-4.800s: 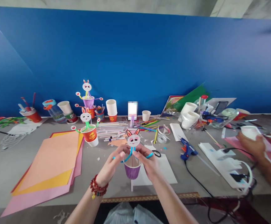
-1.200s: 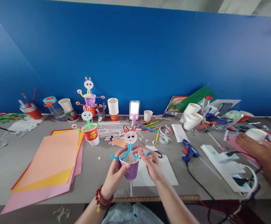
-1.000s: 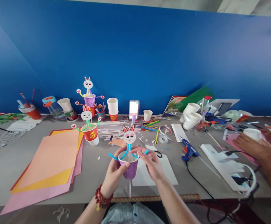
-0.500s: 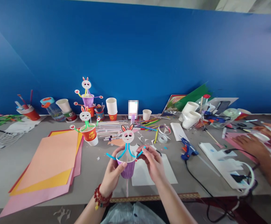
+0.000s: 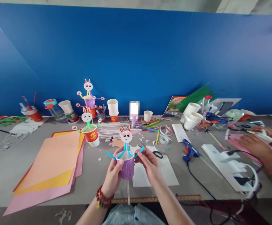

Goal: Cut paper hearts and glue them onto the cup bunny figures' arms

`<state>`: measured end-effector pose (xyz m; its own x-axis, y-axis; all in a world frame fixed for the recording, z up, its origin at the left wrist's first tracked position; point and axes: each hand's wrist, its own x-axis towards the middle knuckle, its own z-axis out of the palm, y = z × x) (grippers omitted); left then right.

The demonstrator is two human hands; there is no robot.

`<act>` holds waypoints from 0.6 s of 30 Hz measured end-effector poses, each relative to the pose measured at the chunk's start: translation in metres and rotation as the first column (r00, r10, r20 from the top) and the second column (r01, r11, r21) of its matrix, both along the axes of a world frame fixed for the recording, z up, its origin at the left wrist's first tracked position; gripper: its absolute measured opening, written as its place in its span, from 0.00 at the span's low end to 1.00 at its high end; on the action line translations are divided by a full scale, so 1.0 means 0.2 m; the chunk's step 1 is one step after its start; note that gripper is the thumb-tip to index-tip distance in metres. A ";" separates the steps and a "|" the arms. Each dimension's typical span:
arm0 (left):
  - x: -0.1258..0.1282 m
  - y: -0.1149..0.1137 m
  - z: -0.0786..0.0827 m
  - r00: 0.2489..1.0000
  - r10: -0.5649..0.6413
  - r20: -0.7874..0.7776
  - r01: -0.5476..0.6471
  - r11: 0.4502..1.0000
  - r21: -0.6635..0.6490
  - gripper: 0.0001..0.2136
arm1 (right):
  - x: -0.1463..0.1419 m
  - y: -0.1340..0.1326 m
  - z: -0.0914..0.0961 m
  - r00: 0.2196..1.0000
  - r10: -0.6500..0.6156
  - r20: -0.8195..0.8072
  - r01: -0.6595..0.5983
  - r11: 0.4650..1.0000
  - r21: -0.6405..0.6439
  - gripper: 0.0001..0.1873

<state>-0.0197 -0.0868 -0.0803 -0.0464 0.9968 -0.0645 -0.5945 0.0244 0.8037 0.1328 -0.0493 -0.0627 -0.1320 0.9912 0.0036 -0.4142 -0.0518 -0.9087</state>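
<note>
My left hand [image 5: 113,174] is wrapped round a purple-coloured paper cup [image 5: 127,170], thumb on its front. A white paper rabbit head [image 5: 126,137] stands above the cup on blue pipe cleaners inside it. A blue arm sticks out over each side of the rim. My right hand [image 5: 150,165] pinches the right blue pipe cleaner [image 5: 140,151] close to the rim; the fingertips partly hide where it meets the cup. A pale straw [image 5: 128,194] comes out below the cup's bottom. Two similar rabbit cups, one with a red cup [image 5: 90,134], stand at the back left.
Coloured paper sheets [image 5: 49,159] lie at left, a white sheet [image 5: 167,172] under my right hand. Black-handled scissors [image 5: 158,154], tape [image 5: 164,139], a blue glue gun [image 5: 190,150] and a power strip [image 5: 225,165] lie rightward. Another person's hands [image 5: 250,144] work on pink paper at far right.
The cup and rabbit head have shifted slightly left, and the straw shows lower down. My right fingers have moved a little left with the blue pipe cleaner still pinched.
</note>
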 end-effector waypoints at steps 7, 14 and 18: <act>-0.03 0.01 -0.03 0.995 0.058 -0.079 -0.059 0.998 -0.009 0.32 | -0.02 -0.02 -0.02 0.994 0.096 0.049 -0.098 0.993 0.059 0.14; 0.02 0.00 -0.03 0.992 -0.041 -0.120 0.034 0.998 -0.060 0.38 | -0.02 -0.01 -0.05 0.996 0.026 0.086 -0.033 0.996 0.079 0.14; 0.00 0.01 -0.03 0.986 -0.033 -0.162 0.021 0.997 -0.072 0.36 | 0.00 0.00 -0.08 0.987 0.009 0.158 -0.026 0.994 0.106 0.15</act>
<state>-0.0196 -0.0855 -0.0856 -0.0352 0.9912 -0.1279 -0.4545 0.0981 0.8853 0.1325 -0.0502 -0.0797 -0.1564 0.9838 0.0881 -0.2655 0.0441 -0.9631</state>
